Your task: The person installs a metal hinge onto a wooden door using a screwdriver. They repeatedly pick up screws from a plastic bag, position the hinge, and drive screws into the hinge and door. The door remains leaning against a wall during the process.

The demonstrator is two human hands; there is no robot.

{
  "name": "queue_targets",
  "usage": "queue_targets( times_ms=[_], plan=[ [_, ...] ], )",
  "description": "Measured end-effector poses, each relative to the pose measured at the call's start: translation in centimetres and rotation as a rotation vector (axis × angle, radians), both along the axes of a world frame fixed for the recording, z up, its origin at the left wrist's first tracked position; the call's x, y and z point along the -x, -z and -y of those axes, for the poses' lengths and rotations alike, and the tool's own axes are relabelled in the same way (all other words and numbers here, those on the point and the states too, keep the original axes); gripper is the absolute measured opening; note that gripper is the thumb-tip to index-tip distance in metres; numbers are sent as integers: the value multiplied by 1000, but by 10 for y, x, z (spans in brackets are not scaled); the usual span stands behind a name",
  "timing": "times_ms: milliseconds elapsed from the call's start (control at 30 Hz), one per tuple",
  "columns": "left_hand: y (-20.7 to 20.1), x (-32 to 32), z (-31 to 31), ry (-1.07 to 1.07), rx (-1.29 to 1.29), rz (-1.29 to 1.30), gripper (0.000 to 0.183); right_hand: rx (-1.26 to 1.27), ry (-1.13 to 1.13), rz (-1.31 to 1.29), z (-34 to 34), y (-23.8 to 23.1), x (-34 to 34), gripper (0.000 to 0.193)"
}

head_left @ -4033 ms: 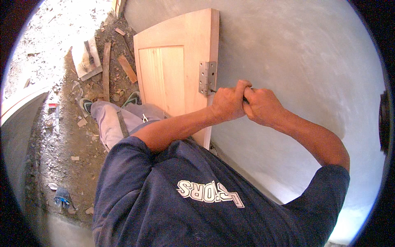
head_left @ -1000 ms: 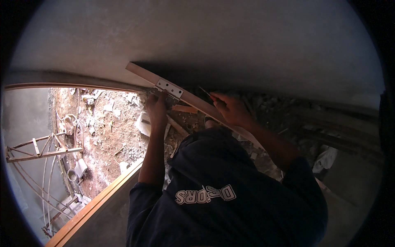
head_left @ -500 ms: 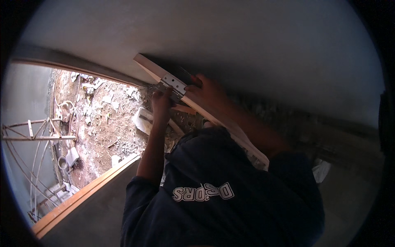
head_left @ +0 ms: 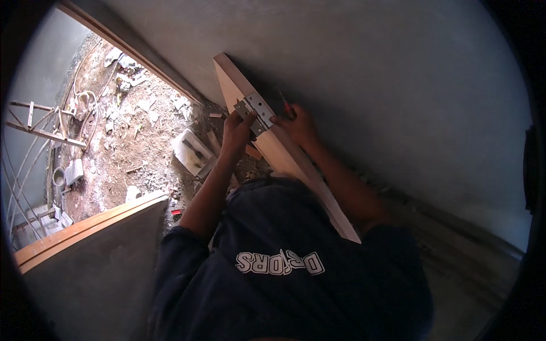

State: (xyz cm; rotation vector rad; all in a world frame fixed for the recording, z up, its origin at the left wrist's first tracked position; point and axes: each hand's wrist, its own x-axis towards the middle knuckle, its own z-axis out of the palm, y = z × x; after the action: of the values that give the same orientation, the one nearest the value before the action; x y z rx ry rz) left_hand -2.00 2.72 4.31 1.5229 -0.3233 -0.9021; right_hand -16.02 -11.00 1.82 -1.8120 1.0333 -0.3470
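Observation:
A long pale wooden piece (head_left: 293, 156) runs slantwise from the wall down to my body. On its edge lies a steel butt hinge (head_left: 254, 108) with screw holes in its leaf. My left hand (head_left: 236, 134) is closed on the hinge's near-left leaf, thumb on top. Over the wood's right side reaches my right hand (head_left: 301, 129), its thumb pressing the hinge's lower corner. Its fingers are curled round a thin tool with a red handle (head_left: 290, 111), seemingly a screwdriver, whose slim metal shaft points up toward the wall. The tool's tip is hard to make out.
A grey plastered wall (head_left: 369, 68) rises just beyond the wood. Through the opening at left, debris covers the dirt ground (head_left: 131, 142). A whitish board (head_left: 190, 153) with a dark tool on it lies there. A wooden frame edge (head_left: 91, 227) crosses the lower left.
The view has shifted, so the wood, hinge and hands show at a steeper slant and farther right. Both hands stay at the hinge. The red handle shows more clearly.

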Motion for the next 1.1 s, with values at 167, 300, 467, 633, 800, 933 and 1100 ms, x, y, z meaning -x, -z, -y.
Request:
queue_targets(
  times_ms=[167, 300, 467, 633, 800, 933, 1100],
  plan=[
    [-11, 2, 2, -15, -54, 85, 25, -56, 14, -52, -8, -17, -1, 59],
    [-14, 1, 4, 14, -63, 125, 26, -1, 13, 23, -7, -9, 1, 55],
    [12, -8, -9, 40, 126, 78, 25, -46, 33, 70, -10, -8, 9, 54],
    [-8, -4, -6, 6, 135, -211, 19, -25, 29, 16, -8, -9, 11, 59],
    [-2, -7, -4, 7, 79, -165, 21, -94, 10, -33, -6, -17, 8, 60],
    [-6, -9, -1, 31, -6, -65, 28, -132, 15, 6, -2, -10, 10, 57],
    [-10, -11, 1, 57, -96, 6, 31, -134, -11, -53, 0, -10, 9, 55]
  ],
)
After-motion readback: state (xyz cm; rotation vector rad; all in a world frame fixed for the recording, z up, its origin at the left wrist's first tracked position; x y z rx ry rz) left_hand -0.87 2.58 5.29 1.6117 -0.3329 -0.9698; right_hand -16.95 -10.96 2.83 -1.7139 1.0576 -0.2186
